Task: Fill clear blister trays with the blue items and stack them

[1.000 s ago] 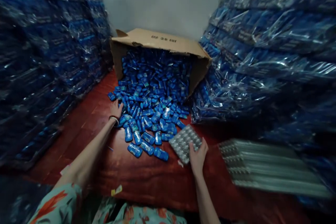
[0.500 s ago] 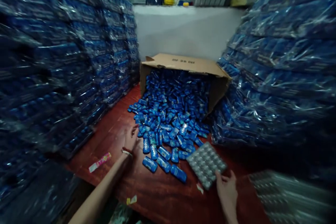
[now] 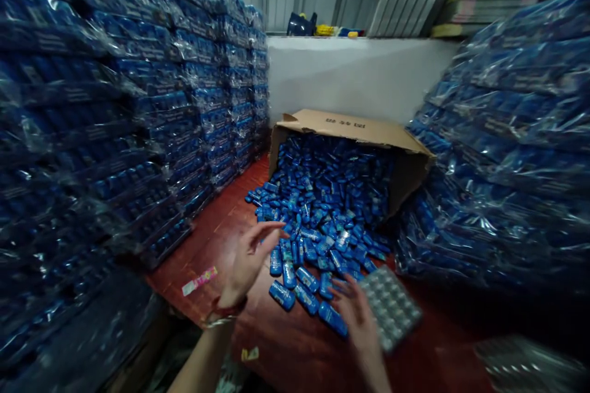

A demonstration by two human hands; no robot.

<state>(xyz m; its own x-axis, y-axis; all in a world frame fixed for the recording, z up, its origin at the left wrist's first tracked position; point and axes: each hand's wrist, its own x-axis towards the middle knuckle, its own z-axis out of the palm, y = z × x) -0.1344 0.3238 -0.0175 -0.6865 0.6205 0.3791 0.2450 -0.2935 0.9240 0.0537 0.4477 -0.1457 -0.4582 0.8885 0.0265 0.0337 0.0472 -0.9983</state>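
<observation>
Small blue packs [image 3: 308, 234] with pale printing spill out of a cardboard box [image 3: 354, 127] lying on its side. My left hand [image 3: 246, 262] hovers at the left front edge of the pile, its fingers stretched out and apart, with nothing visible in it. My right hand [image 3: 354, 310], a little blurred, is open over the nearest packs and beside a grey moulded tray [image 3: 391, 306] with rows of bumps. Whether its fingertips touch a pack I cannot tell. Several packs lie singly on the red tabletop [image 3: 270, 344] between my hands.
Tall stacks of plastic-wrapped blue packs [image 3: 152, 80] rise on the left, and another wrapped stack [image 3: 511, 153] on the right. More clear trays [image 3: 520, 362] lie at the lower right. A pink strip [image 3: 200, 280] and a yellow scrap [image 3: 249, 354] lie near the front edge.
My right hand has let go of the grey tray and moved left over the front packs. My left hand has come nearer, fingers extended toward the pile. The view has shifted.
</observation>
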